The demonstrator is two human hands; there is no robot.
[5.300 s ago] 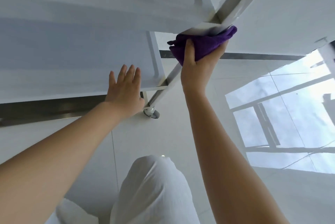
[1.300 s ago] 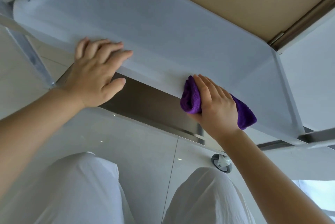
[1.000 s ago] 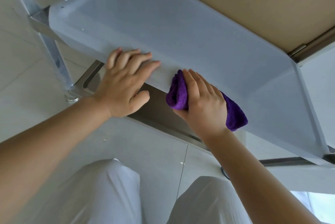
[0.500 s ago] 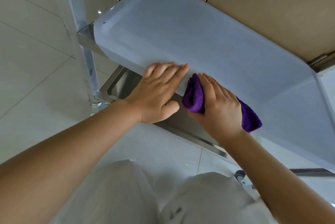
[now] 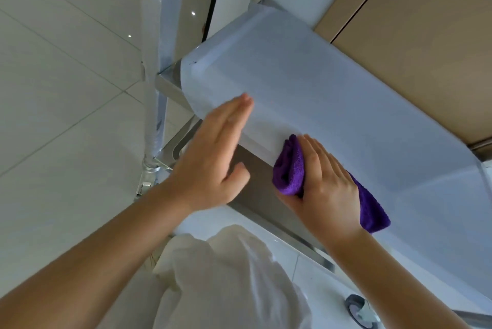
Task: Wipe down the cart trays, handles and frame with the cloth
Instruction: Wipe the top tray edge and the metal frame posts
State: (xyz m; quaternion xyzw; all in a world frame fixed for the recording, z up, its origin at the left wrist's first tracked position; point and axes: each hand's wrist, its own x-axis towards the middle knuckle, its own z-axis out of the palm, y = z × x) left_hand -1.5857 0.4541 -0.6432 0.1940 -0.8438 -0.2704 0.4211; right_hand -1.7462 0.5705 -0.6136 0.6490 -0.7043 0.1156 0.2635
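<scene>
Bright, soft, even daylight; pinpoint glints on glossy floor (image 5: 66, 67). Motion-blurred left hand (image 5: 210, 166). Wide-angle bending at edges. Faint shadows only.

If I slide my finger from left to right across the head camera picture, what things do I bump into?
Shiny cart post → left hand → purple cloth → right hand → little caster wheel, low down near the bottom edge.

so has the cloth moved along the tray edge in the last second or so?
Yes. The cloth has slid left along the tray rim, toward the corner by the cart post.
</scene>
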